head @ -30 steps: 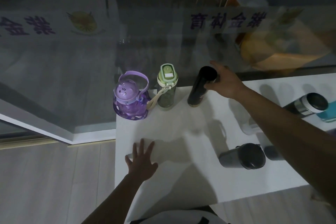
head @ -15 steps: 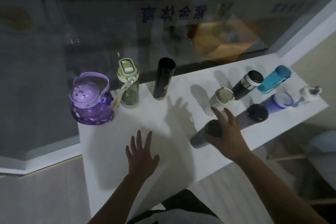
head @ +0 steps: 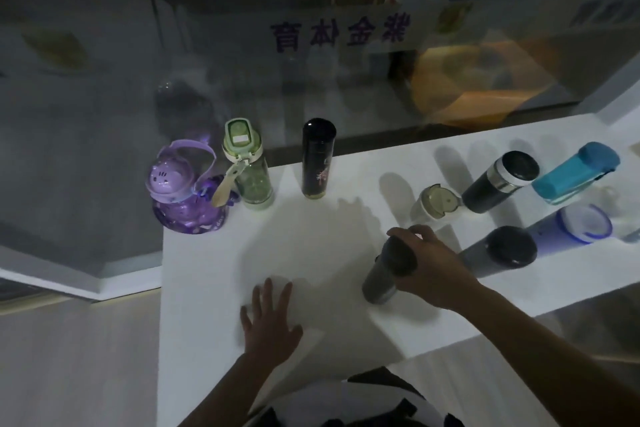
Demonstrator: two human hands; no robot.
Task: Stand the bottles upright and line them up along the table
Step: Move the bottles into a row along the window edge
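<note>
Under my right hand (head: 429, 263), head view: grey flask (head: 388, 274), gripped around its dark cap end, fingers wrapped over the top; whether its base rests on the table (head: 207, 288) I cannot tell. Left hand (head: 268, 319) flat on the table, fingers spread, holding nothing. Beyond the left hand, three upright in a row at the far edge: purple jug (head: 181, 189), green bottle (head: 247, 166), black flask (head: 317, 158). Past the right hand: a dark tumbler (head: 498, 253), a blue-rimmed cup (head: 581, 224), a steel-banded mug (head: 498, 180), a teal bottle (head: 575, 173) and a small clear bottle (head: 434, 203); whether these stand or lie I cannot tell.
</note>
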